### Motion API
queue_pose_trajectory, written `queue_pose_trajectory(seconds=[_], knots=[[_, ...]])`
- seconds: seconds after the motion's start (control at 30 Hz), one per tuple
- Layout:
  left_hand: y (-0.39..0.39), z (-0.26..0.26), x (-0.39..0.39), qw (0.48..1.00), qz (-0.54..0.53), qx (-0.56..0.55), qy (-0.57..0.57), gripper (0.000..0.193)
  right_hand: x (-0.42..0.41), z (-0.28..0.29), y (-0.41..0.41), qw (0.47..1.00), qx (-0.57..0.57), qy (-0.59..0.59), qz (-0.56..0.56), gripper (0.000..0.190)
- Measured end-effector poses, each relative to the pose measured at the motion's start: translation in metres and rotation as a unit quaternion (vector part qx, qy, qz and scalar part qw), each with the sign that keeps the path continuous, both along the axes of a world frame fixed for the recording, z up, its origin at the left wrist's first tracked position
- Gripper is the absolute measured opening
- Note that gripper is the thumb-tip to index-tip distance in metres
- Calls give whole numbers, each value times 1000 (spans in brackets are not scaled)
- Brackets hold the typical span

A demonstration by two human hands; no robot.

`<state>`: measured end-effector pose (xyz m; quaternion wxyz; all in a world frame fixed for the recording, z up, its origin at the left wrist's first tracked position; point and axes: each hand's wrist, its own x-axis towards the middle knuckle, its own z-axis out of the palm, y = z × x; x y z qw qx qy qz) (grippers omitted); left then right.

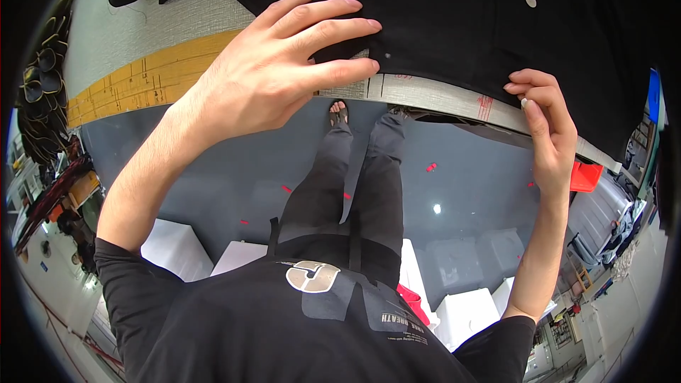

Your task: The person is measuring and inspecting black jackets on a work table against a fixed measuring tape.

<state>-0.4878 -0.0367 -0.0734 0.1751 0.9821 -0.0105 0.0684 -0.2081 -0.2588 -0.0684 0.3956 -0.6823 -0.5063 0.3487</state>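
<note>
Black fabric [441, 21] is spread over the table and reaches its front edge. My left hand [282, 58] lies palm down at the left part of the cloth, fingers spread, fingertips resting on it. Near the front edge of the cloth on the right, my right hand [548, 122] has its fingers curled, with a small white piece [524, 101] between thumb and index finger. A white round disc [531, 1] lies on the fabric farther back. Beneath the cloth, the table edge [186, 58] carries yellow tape with pen marks.
Dark pieces with pale edging [45, 80] hang at the far left. White boxes [173, 250] stand on the floor behind me. A red bin [586, 176] and a grey plastic container [598, 213] are at the right. Small red scraps [431, 167] lie on the floor.
</note>
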Motion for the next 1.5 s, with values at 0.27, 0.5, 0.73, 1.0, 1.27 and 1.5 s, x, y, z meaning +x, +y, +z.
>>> queue_pose_trajectory(seconds=[0.27,0.5,0.73,1.0,1.27,1.5], knots=[[2,-6,2,999,16,-49,-15,50,1,2,0,1000,-13,-11,-7,14],[-1,-7,8,996,21,-77,-33,52,1,3,-1,1000,-15,-21,-9,15],[-22,3,40,996,19,-26,-88,21,-1,1,2,1000,10,11,9,11],[-87,-7,79,995,63,-56,-45,57,2,5,5,999,-8,-7,31,11],[-101,-16,76,995,100,3,3,67,-2,16,29,978,10,-184,101,6],[-104,-24,75,993,119,9,-27,66,-3,16,37,950,-2,-269,161,8]])
